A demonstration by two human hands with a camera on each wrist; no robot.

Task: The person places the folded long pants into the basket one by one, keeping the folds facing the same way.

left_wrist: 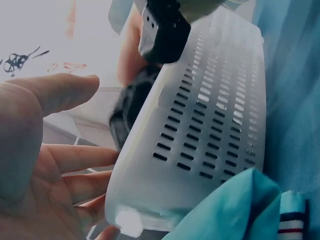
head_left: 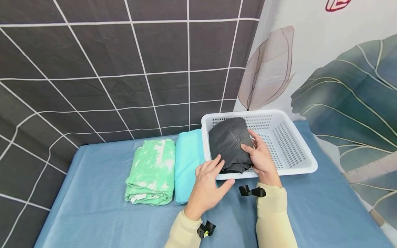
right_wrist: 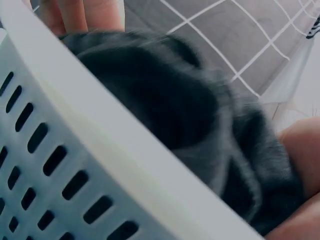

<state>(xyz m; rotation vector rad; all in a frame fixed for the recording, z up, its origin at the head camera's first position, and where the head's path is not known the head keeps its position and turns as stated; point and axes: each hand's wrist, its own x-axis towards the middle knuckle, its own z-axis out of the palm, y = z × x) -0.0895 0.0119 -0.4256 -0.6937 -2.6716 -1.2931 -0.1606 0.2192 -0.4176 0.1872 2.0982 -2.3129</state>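
Observation:
A folded pair of dark grey jeans [head_left: 229,143] lies in the left part of a white perforated plastic basket [head_left: 296,168], pocket stitching facing up. My right hand [head_left: 262,156] grips the jeans along their right side, thumb on top. At their front left corner is my left hand [head_left: 206,189], with fingers extended over the basket rim; the fingertips touch or nearly touch the jeans. In the left wrist view the left hand [left_wrist: 60,195] has its thumb spread wide beside the basket wall [left_wrist: 200,135]. The right wrist view shows the jeans [right_wrist: 165,100] bunched behind the rim.
Left of the basket lies a folded turquoise cloth [head_left: 189,158], close against its wall. Beside that sits a folded green and white garment [head_left: 152,172]. A blue sheet [head_left: 93,199] covers the surface. A dark gridded curtain [head_left: 161,51] and a leaf-printed one [head_left: 338,103] stand behind.

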